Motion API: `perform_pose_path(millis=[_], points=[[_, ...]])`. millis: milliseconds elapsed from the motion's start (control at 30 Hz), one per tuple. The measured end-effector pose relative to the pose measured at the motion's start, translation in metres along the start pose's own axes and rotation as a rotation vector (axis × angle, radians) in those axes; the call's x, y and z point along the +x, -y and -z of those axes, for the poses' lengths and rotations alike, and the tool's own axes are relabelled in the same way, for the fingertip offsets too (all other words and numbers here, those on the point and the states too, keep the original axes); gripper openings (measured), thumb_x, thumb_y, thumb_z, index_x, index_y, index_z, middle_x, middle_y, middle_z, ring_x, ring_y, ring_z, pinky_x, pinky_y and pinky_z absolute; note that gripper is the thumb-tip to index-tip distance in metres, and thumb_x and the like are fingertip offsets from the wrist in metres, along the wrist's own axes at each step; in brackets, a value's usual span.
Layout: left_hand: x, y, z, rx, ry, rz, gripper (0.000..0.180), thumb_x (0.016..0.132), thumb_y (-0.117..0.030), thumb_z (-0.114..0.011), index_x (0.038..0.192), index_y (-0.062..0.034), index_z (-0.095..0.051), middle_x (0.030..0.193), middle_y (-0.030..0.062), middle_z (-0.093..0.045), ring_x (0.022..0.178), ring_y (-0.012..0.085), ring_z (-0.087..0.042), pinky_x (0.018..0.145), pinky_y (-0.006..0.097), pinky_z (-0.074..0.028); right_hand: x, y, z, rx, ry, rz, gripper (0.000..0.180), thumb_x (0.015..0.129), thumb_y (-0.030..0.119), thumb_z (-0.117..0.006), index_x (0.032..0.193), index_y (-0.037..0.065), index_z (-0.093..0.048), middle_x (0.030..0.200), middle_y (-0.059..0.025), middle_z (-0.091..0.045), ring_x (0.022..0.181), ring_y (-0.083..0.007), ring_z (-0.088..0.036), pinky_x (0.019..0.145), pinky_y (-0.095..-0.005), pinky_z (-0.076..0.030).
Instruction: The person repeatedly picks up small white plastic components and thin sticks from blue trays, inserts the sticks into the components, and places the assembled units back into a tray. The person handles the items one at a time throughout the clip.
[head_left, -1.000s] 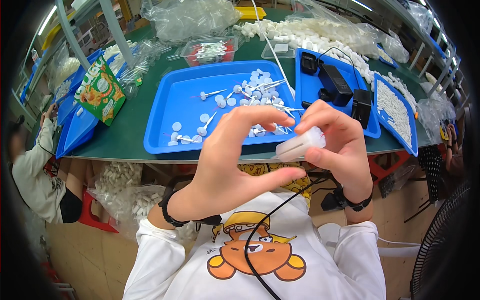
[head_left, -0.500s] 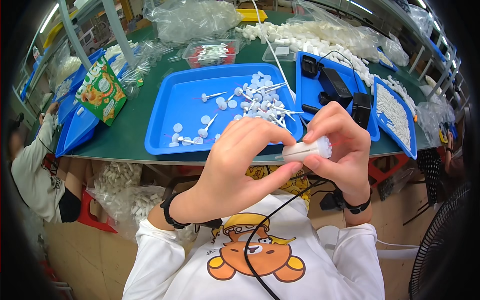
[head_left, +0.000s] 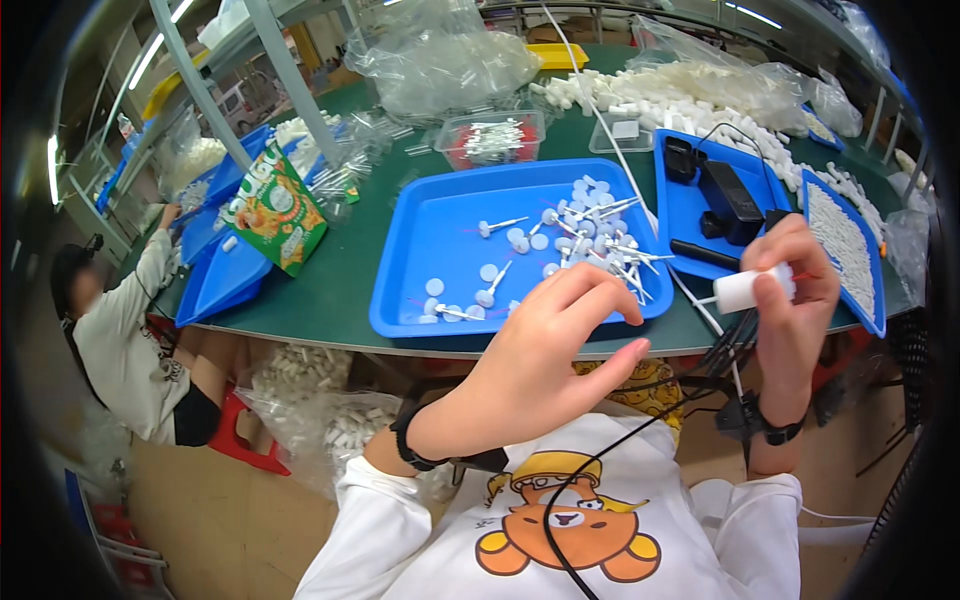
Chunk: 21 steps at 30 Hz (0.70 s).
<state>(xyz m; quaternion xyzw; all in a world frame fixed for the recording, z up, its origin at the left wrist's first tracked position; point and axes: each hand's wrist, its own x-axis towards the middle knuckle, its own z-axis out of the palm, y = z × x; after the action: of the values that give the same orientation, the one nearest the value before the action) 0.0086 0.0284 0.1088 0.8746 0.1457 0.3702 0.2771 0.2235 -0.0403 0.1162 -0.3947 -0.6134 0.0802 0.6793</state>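
My right hand [head_left: 803, 310] grips a white plastic cylinder [head_left: 737, 291] between thumb and fingers, out past the right edge of the blue tray [head_left: 450, 230]. A paler round cap sits at the cylinder's right end, partly covered by my fingers, and a thin stem sticks out at its left. My left hand [head_left: 555, 350] hovers over the near edge of that tray, thumb and fingers apart, nothing in it. Inside the tray, white stems with round discs [head_left: 490, 296] and loose discs [head_left: 488, 272] lie scattered, thickest at the right.
A second blue tray [head_left: 668, 215] holds a black power adapter [head_left: 730, 200]. Right of it stands a tray of small white pieces [head_left: 845, 245]. Behind are a clear tub [head_left: 540, 135] of stems and heaped white cylinders [head_left: 680, 105]. A green snack bag [head_left: 285, 215] and a seated person [head_left: 130, 330] are at left.
My left hand has let go of the cylinder and its fingers have parted. The right hand has carried the cylinder away to the right. The whole view has shifted and tilted.
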Motion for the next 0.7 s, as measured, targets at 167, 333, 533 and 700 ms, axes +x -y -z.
perform_pose_path(millis=[167, 333, 533, 700], points=[[0.001, 0.008, 0.028, -0.063, 0.165, 0.097, 0.015, 0.079, -0.008, -0.065, 0.090, 0.0004, -0.059, 0.090, 0.0095, -0.060, 0.086, 0.0205, -0.058, 0.078, 0.030, -0.045, 0.007, 0.001, 0.019, -0.243, -0.101, 0.131, 0.012, 0.070, 0.002, -0.065, 0.079, 0.005, -0.057, 0.080, -0.0020, -0.049, 0.072, -0.0091, -0.044, 0.064, -0.0208, -0.034], [-0.001, 0.008, 0.092, -0.046, 0.184, 0.271, 0.014, 0.083, -0.010, -0.061, 0.090, 0.0024, -0.060, 0.088, 0.0083, -0.062, 0.085, 0.0152, -0.059, 0.079, 0.027, -0.045, 0.007, -0.001, 0.027, -0.189, -0.201, 0.030, 0.009, 0.073, 0.002, -0.063, 0.079, 0.004, -0.057, 0.081, -0.0019, -0.047, 0.065, -0.0057, -0.049, 0.043, -0.0152, -0.040], [0.028, 0.082, 0.187, 0.237, 0.131, 0.618, 0.028, 0.090, -0.023, -0.052, 0.097, 0.0031, -0.058, 0.088, 0.0077, -0.063, 0.079, 0.0124, -0.058, 0.074, 0.026, -0.046, 0.008, -0.001, 0.020, -0.180, -0.146, 0.009, 0.012, 0.070, -0.004, -0.063, 0.079, 0.003, -0.058, 0.081, -0.0028, -0.048, 0.065, -0.0062, -0.049, 0.045, -0.0158, -0.041], [0.056, 0.186, 0.214, 0.500, 0.205, 0.896, 0.025, 0.086, -0.022, -0.056, 0.104, -0.0048, -0.059, 0.087, 0.0060, -0.062, 0.077, 0.0121, -0.058, 0.067, 0.026, -0.048, 0.008, -0.003, 0.017, -0.238, -0.097, 0.075, 0.018, 0.067, -0.009, -0.064, 0.078, 0.002, -0.058, 0.080, -0.0022, -0.049, 0.068, -0.0067, -0.047, 0.058, -0.0184, -0.037]])
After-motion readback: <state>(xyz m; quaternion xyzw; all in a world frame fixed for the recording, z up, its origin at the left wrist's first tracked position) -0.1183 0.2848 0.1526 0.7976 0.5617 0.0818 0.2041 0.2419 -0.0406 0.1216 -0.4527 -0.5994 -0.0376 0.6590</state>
